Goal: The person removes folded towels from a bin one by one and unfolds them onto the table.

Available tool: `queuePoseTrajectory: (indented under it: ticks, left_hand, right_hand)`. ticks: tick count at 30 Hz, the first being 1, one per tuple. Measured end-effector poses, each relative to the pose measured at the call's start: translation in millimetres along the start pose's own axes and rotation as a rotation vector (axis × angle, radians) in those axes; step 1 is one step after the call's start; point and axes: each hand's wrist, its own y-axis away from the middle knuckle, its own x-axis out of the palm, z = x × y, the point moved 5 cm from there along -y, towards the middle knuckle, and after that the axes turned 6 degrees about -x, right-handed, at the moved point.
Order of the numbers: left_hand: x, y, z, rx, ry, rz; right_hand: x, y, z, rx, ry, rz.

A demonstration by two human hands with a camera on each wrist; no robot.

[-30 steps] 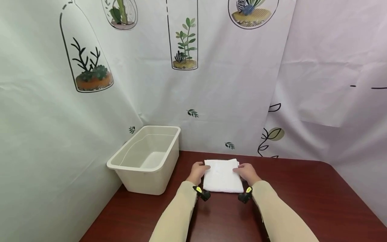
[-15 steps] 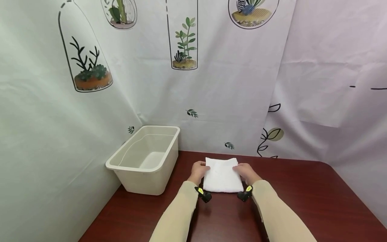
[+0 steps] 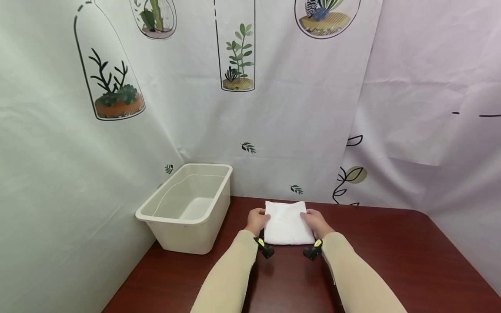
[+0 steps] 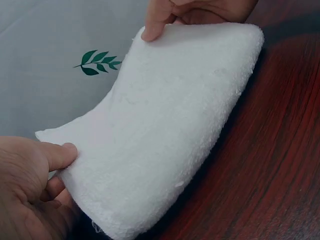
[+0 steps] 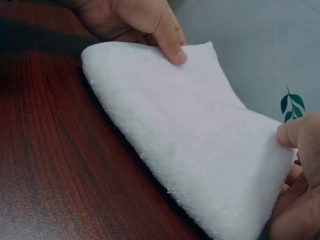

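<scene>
Two opposite edges of a folded white cloth [image 3: 287,224] are pinched, one by the left grip [image 3: 256,219] and one by the right grip [image 3: 316,222], each thumb lying on top. The cloth spans the space between them over the desk [image 3: 391,252], its far edge dipping midway. The likeliest trouble is slipping layers: if the fingers have not caught every fold, the lower ones could drop open. Uneven pulling by the two grips might skew the stack, and drawing them closer together would probably deepen the sag. The pale tub [image 3: 184,239], to the left of the left grip, has a raised rim that could snag a drooping edge passing over it.

Beneath the cloth, most fingertips are hidden, as are its underside and the number of layers. A dark shadow runs along its near edge, so whether that edge touches the desk cannot be told. Both wrist views cut off part of each grip.
</scene>
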Motion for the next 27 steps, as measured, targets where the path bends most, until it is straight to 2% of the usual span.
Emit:
queuePoseTrajectory:
  ticks: [3,7,11,17,22,27]
  left_hand:
    - [0.5,-0.8,-6.0,0.030,-0.020,-0.018]
    - [-0.4,-2.3,-12.0,0.066,-0.004,-0.049]
    - [-1.7,-6.8,-11.6,0.093,0.017,-0.082]
    - [-4.4,-12.7,-6.9,0.086,-0.033,-0.110]
    - [-5.0,-14.1,-12.3,0.104,-0.045,-0.073]
    - [-2.2,-13.5,-20.1,0.116,0.072,0.023]
  right_hand:
    - [-3,-0.6,2,-0.014,-0.004,-0.021]
    - [-4,0.4,5,-0.025,-0.047,-0.031]
    - [0,2.9,6,-0.011,-0.097,-0.034]
    - [10,5.6,1,0.012,-0.141,-0.051]
    - [8,7.4,0,-0.020,-0.161,-0.065]
    - [2,11.3,5,-0.044,-0.202,-0.038]
